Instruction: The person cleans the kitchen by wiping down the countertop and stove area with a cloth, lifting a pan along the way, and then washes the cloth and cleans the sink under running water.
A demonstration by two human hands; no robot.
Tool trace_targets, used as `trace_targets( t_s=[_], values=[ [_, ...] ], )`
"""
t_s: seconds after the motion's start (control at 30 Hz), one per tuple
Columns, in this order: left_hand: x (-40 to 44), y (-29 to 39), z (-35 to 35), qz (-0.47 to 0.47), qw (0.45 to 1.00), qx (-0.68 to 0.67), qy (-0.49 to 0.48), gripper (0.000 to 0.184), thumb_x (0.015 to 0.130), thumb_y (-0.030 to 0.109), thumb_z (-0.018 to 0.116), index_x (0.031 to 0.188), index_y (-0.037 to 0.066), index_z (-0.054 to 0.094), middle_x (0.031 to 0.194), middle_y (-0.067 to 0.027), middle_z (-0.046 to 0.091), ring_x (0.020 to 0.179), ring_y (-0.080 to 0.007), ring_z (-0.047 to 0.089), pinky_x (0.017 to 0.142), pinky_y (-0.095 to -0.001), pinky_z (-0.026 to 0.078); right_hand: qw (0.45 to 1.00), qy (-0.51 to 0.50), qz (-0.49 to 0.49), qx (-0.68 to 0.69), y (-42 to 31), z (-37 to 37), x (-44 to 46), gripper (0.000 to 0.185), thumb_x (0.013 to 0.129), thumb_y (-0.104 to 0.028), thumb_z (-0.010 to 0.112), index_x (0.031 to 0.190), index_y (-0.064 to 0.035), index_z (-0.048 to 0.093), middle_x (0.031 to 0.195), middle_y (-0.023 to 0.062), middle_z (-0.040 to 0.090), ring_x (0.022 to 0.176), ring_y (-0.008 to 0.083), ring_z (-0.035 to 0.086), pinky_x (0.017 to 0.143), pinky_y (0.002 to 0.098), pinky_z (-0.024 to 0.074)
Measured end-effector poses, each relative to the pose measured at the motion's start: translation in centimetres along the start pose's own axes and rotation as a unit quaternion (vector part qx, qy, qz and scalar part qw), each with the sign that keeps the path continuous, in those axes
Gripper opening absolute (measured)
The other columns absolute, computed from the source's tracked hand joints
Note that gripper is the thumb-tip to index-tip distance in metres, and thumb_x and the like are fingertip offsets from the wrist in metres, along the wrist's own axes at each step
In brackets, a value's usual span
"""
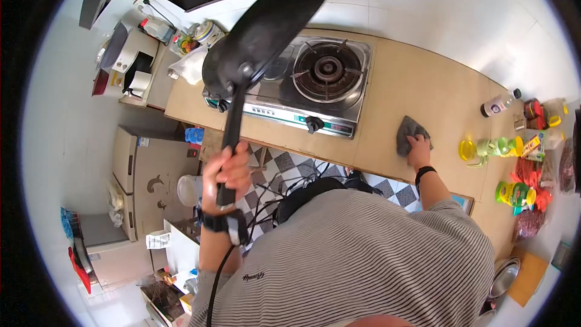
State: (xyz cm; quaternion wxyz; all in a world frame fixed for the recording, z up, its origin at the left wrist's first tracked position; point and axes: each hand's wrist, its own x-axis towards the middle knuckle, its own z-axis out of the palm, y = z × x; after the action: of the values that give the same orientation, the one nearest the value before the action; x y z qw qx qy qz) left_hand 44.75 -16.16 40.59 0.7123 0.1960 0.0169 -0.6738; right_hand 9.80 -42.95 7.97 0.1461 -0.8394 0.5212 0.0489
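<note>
A black frying pan (266, 36) is held up and tilted on edge above the left part of the gas stove. My left hand (227, 172) is closed around its long black handle (234, 121). On the beige counter to the right of the stove lies a crumpled dark grey cloth (407, 133). My right hand (419, 150) grips this cloth from above, with its fingers bent over it and partly sunk in its folds. A dark rounded shape behind the pan is mostly hidden, so I cannot tell what it is.
The stove's right burner (328, 69) has a metal pan support. Along the counter's right side stand a dark-capped bottle (499, 104), an oil jug (467, 148), a yellow-green container (514, 194) and several packets. A white appliance (134, 54) and a fridge (157, 188) are at the left.
</note>
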Motion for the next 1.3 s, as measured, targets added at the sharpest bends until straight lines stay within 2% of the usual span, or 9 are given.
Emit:
trace_targets(
  t_s=[0.13,0.4,0.5,0.67,0.73,0.83,0.97,1.2,1.3],
  values=[
    [-5.1,0.1,-0.9,0.057,0.998,-0.032,-0.004,0.016,0.088,0.012,0.048,0.098,0.001,0.043,0.062,0.0054,0.040,0.045,-0.0005,0.042,0.042,-0.0180,0.035,0.953,-0.048,0.052,0.296,3.6,-3.8,8.4,0.029,0.071,-0.005,0.050,0.094,-0.0085,0.067,0.085,0.0162,0.065,0.078,0.0279,0.063,0.074,0.0372,0.0487],
    [-12.8,-1.5,-4.7,0.202,0.975,-0.096,-0.011,0.017,0.088,0.010,0.047,0.100,0.000,0.040,0.060,0.0038,0.041,0.045,-0.0022,0.045,0.042,-0.0194,0.039,0.822,-0.033,-0.127,0.554,-6.2,-30.6,10.9,0.033,0.073,0.001,0.049,0.105,0.0048,0.058,0.089,0.0089,0.063,0.077,0.0173,0.061,0.069,0.0279,0.0504],
    [-14.2,-2.2,-6.2,0.252,0.959,-0.128,0.012,0.017,0.088,0.009,0.047,0.101,0.000,0.040,0.061,0.0036,0.040,0.046,-0.0025,0.045,0.043,-0.0193,0.039,0.840,-0.020,-0.212,0.499,-8.6,-34.7,12.8,0.034,0.072,0.001,0.050,0.105,0.0017,0.059,0.089,0.0078,0.063,0.077,0.0158,0.060,0.069,0.0272,0.0499],
    [-16.0,-2.4,-10.4,0.291,0.941,-0.159,0.069,0.019,0.090,0.012,0.046,0.102,-0.001,0.041,0.065,0.0036,0.041,0.049,-0.0025,0.046,0.047,-0.0195,0.040,0.935,-0.018,-0.307,0.176,-12.3,-39.2,15.1,0.035,0.071,0.009,0.044,0.102,0.0017,0.059,0.094,0.0089,0.061,0.080,0.0161,0.061,0.074,0.0264,0.0498],
    [-15.9,-3.0,-11.5,0.301,0.935,-0.166,0.085,0.018,0.090,0.012,0.046,0.101,-0.002,0.042,0.065,0.0037,0.041,0.050,-0.0025,0.046,0.049,-0.0195,0.041,0.929,-0.047,-0.300,0.211,-12.1,-38.1,17.4,0.036,0.069,0.011,0.043,0.100,0.0027,0.060,0.093,0.0099,0.062,0.078,0.0177,0.061,0.071,0.0267,0.0499],
    [-15.1,-3.3,-13.7,0.317,0.901,-0.273,0.117,0.018,0.088,0.014,0.048,0.096,-0.002,0.044,0.064,0.0041,0.045,0.052,-0.0025,0.048,0.050,-0.0191,0.042,0.910,0.000,-0.411,0.063,-10.7,-34.8,22.4,0.041,0.066,0.013,0.044,0.101,-0.0017,0.060,0.098,0.0111,0.062,0.090,0.0221,0.059,0.080,0.0290,0.0461],
    [-14.6,-3.7,-16.6,0.326,0.861,-0.354,0.163,0.016,0.085,0.014,0.052,0.089,0.001,0.044,0.059,0.0046,0.045,0.051,-0.0042,0.049,0.051,-0.0199,0.045,0.933,-0.114,-0.324,0.105,-10.3,-30.6,27.4,0.039,0.069,0.012,0.046,0.102,-0.0030,0.060,0.098,0.0119,0.063,0.091,0.0222,0.058,0.082,0.0292,0.0443],
    [-10.7,-5.1,-16.9,0.346,0.803,-0.453,0.173,0.016,0.083,0.011,0.056,0.084,0.003,0.042,0.058,0.0030,0.047,0.051,-0.0081,0.050,0.053,-0.0233,0.049,0.917,-0.119,-0.358,0.128,-15.4,-27.3,34.7,0.035,0.072,0.003,0.048,0.104,-0.0060,0.060,0.093,0.0141,0.064,0.085,0.0236,0.060,0.076,0.0331,0.0459],
    [-10.1,-6.3,-17.4,0.324,0.798,-0.486,0.145,0.019,0.082,0.015,0.055,0.068,0.012,0.043,0.061,0.0010,0.047,0.056,-0.0090,0.051,0.054,-0.0273,0.048,0.905,-0.144,-0.376,0.133,-19.0,-23.6,38.7,0.040,0.071,0.003,0.047,0.109,-0.0062,0.058,0.096,0.0143,0.063,0.087,0.0228,0.059,0.075,0.0327,0.0455]
  ],
)
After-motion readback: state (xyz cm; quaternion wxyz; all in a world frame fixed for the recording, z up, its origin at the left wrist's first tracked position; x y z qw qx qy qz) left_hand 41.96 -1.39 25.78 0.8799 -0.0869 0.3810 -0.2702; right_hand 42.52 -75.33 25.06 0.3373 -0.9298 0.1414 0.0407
